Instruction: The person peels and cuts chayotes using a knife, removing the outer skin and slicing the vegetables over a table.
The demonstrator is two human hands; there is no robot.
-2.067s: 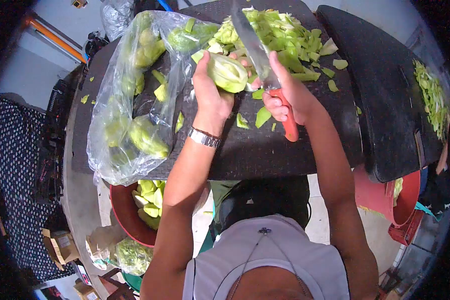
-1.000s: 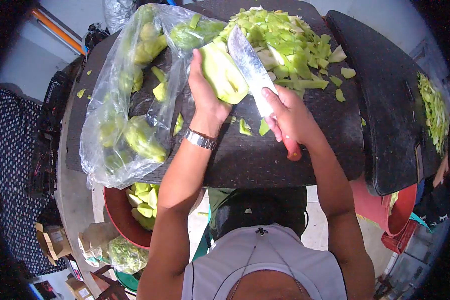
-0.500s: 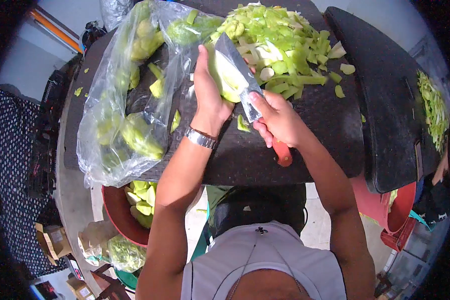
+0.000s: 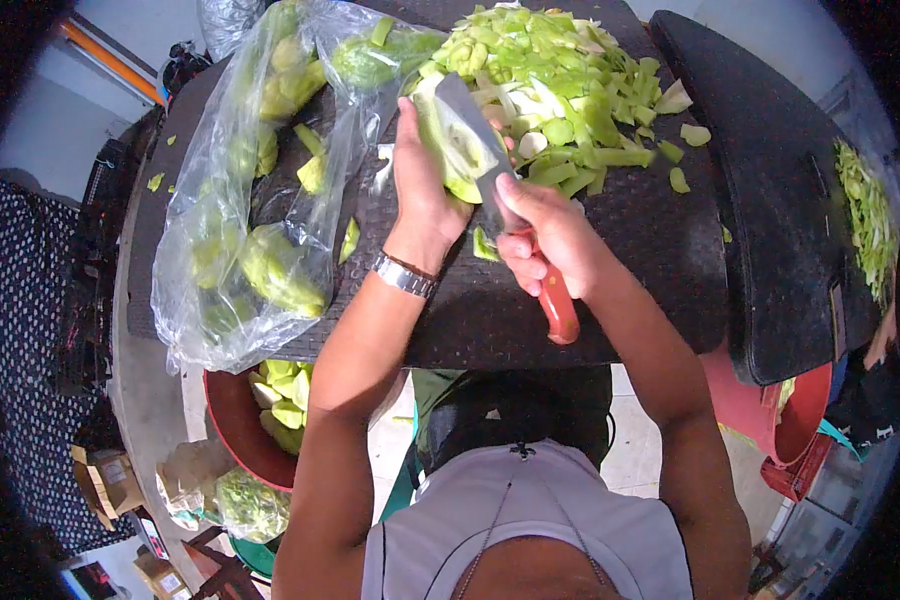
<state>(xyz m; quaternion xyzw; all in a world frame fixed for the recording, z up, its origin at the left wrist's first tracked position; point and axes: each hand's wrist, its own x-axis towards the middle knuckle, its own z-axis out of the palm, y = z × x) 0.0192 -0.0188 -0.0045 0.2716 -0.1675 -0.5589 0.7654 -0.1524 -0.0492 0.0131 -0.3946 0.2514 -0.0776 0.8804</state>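
Note:
A pale green peeled vegetable (image 4: pixel 451 150) lies in my left hand (image 4: pixel 423 190), which is wrapped round its near side, with some fingertips showing beyond it. My right hand (image 4: pixel 550 232) grips a broad knife (image 4: pixel 472 125) by its red handle, the thumb lying along the base of the blade. The blade is over the vegetable's right side, tip pointing away from me; whether it touches the flesh is hard to tell. Just beyond my hands, a heap of green peelings (image 4: pixel 570 80) covers the back of the dark table (image 4: pixel 650 290).
A clear plastic bag (image 4: pixel 185 290) with several green vegetables lies on the left. Under the table's left edge stands a red tub (image 4: pixel 232 430) of cut pieces. At the right are a black board (image 4: pixel 780 230), shredded greens (image 4: pixel 863 205) and a red bucket (image 4: pixel 805 430).
The knife has come from above and right of the vegetable to over it, turning its blade. My left hand still holds the vegetable, which has tilted. The view has shifted slightly.

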